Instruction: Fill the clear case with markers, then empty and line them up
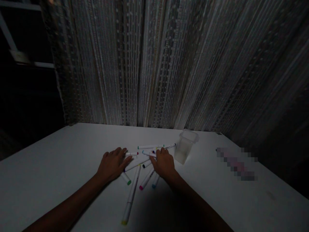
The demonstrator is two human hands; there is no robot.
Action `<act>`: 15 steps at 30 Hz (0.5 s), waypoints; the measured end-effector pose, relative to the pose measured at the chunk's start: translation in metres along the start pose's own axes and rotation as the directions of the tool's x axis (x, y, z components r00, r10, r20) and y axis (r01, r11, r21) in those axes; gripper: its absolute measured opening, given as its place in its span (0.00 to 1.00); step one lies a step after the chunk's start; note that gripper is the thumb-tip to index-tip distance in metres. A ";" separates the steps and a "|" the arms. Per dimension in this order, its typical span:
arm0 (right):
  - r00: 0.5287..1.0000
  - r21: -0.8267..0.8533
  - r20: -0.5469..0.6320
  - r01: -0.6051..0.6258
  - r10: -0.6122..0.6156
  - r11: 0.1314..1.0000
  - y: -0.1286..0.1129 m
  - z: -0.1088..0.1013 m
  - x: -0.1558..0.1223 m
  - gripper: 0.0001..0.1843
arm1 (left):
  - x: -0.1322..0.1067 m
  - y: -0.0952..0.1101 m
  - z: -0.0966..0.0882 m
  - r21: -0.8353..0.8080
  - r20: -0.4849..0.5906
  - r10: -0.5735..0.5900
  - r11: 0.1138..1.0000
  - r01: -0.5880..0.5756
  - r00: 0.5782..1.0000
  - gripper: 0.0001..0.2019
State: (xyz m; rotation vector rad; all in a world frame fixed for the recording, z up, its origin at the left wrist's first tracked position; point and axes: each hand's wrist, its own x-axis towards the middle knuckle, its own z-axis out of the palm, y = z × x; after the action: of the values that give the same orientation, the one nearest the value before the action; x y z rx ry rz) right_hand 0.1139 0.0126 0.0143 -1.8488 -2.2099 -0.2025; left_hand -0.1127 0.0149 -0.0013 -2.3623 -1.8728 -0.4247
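Several white markers with coloured ends lie in a loose, overlapping pile on the white table. On the left of the pile, my left hand (111,165) has its fingers curled around a red-ended marker (131,154), which sticks out to the right. A green-ended marker (126,178) lies just below that hand. From the right, my right hand (164,163) grips a light-blue-ended marker (148,153) between thumb and fingers. Between my forearms are a long yellow-ended marker (131,196), a pink-ended marker (146,178) and a blue-ended marker (155,181). My hands hide parts of the pile.
A clear plastic container (184,147) stands upright just right of my right hand. Farther right, a blurred-out patch (238,164) covers something on the table (60,161). A striped curtain (145,64) hangs behind the table's back edge. The room is dim.
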 end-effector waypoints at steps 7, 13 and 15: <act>0.999 0.029 -0.029 0.025 -0.025 0.999 0.003 0.004 0.001 0.18 | -0.011 0.022 -0.003 -0.018 0.015 0.122 0.992 -0.122 0.992 0.21; 0.995 0.046 -0.065 0.077 -0.074 0.996 0.006 0.002 0.007 0.18 | 0.006 0.042 -0.005 -0.063 0.072 0.071 0.996 -0.066 0.995 0.26; 0.995 0.044 -0.053 0.085 -0.083 0.995 0.003 0.002 0.012 0.21 | 0.018 0.046 -0.001 -0.085 0.056 0.027 0.996 -0.022 0.998 0.28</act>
State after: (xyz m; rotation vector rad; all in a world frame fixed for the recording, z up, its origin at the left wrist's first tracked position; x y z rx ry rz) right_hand 0.1149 0.0247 0.0157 -1.7096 -2.2404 -0.2095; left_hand -0.0645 0.0205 0.0089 -2.4747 -1.8839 -0.4469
